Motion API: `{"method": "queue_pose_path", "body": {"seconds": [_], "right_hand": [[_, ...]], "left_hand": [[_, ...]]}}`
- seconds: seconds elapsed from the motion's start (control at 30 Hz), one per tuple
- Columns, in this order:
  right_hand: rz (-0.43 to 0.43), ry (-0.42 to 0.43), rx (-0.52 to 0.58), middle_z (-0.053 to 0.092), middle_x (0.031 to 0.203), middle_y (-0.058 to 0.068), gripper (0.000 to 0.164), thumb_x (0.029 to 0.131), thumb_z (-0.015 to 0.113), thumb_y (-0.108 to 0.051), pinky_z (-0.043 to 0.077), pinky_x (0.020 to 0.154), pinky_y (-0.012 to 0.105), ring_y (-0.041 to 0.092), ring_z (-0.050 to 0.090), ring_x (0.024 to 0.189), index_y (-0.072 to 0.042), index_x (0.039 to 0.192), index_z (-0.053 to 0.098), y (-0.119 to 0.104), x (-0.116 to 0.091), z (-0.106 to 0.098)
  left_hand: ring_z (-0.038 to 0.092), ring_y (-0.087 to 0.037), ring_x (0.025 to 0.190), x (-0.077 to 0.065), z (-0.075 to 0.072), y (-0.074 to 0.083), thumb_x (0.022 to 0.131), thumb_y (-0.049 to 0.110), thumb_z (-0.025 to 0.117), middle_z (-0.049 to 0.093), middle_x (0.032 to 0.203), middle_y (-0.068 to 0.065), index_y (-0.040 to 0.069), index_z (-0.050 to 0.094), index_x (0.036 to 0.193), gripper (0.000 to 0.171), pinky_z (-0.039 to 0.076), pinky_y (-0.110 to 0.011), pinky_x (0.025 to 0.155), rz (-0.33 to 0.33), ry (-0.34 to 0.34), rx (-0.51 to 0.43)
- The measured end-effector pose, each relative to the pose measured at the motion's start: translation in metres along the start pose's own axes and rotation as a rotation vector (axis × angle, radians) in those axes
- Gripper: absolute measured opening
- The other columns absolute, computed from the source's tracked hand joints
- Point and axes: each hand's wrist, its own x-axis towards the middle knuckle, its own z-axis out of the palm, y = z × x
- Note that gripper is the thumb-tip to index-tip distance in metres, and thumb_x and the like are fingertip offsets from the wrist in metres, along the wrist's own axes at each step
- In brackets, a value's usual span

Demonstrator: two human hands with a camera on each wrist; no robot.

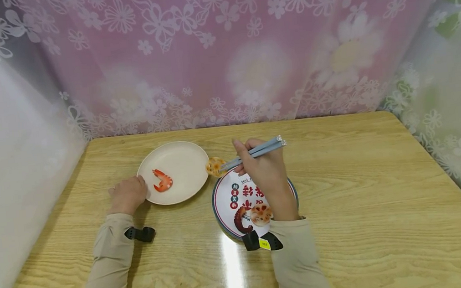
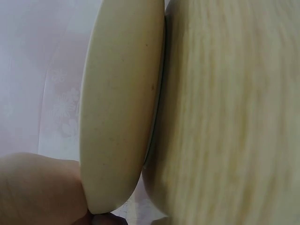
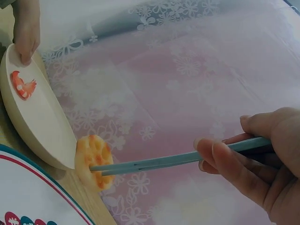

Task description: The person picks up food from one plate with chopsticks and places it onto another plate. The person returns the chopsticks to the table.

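Observation:
My right hand [image 1: 263,168] holds a pair of light-blue chopsticks [image 3: 154,163] with silver ends. Their tips pinch a browned lotus root slice [image 3: 96,154], held between the two plates near the cream plate's right rim. My left hand [image 1: 129,195] grips the left rim of the cream oval plate [image 1: 180,164], thumb on top and fingers underneath. An orange-red shrimp [image 1: 163,181] lies on that plate. Below my right hand is a round white dish [image 1: 225,199] with a blue rim and red lettering. A dark red octopus tentacle [image 1: 241,221] and a second lotus root slice [image 1: 261,214] lie on it, near my wrist.
Both plates stand on a light wood-grain table [image 1: 362,187]. A pink floral curtain [image 1: 215,63] hangs along the far edge, with pale sheets at both sides. Black camera straps [image 1: 140,234] sit on both wrists.

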Motion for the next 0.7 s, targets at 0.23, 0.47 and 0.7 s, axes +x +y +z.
{"method": "queue_pose_path", "body": {"seconds": [0.23, 0.47, 0.7], "right_hand": [[-0.022, 0.008, 0.003, 0.062, 0.054, 0.016, 0.042, 0.095, 0.063, -0.021, 0.048, 0.041, 0.026, 0.024, 0.063, 0.046, 0.008, 0.065, 0.061, 0.003, 0.004, 0.006], [0.032, 0.001, -0.020, 0.062, 0.059, 0.025, 0.039, 0.096, 0.061, -0.015, 0.041, 0.040, 0.018, 0.025, 0.064, 0.048, 0.012, 0.068, 0.061, -0.009, 0.006, 0.012], [0.028, -0.014, 0.014, 0.064, 0.059, 0.020, 0.038, 0.096, 0.062, -0.018, 0.049, 0.044, 0.023, 0.011, 0.062, 0.046, 0.009, 0.070, 0.062, 0.002, 0.015, 0.020]], "left_hand": [[0.055, -0.053, 0.104, 0.000, 0.000, 0.000, 0.103, 0.022, 0.015, 0.055, 0.115, -0.040, -0.015, 0.060, 0.105, 0.058, 0.033, -0.062, 0.088, 0.000, -0.004, 0.001], [0.054, -0.054, 0.104, 0.000, 0.000, 0.000, 0.104, 0.023, 0.015, 0.055, 0.115, -0.041, -0.015, 0.060, 0.106, 0.058, 0.033, -0.063, 0.088, 0.002, -0.008, -0.003], [0.052, -0.056, 0.106, 0.000, 0.001, 0.000, 0.103, 0.023, 0.015, 0.054, 0.116, -0.041, -0.015, 0.060, 0.105, 0.059, 0.033, -0.063, 0.090, -0.010, -0.005, -0.004]]}}
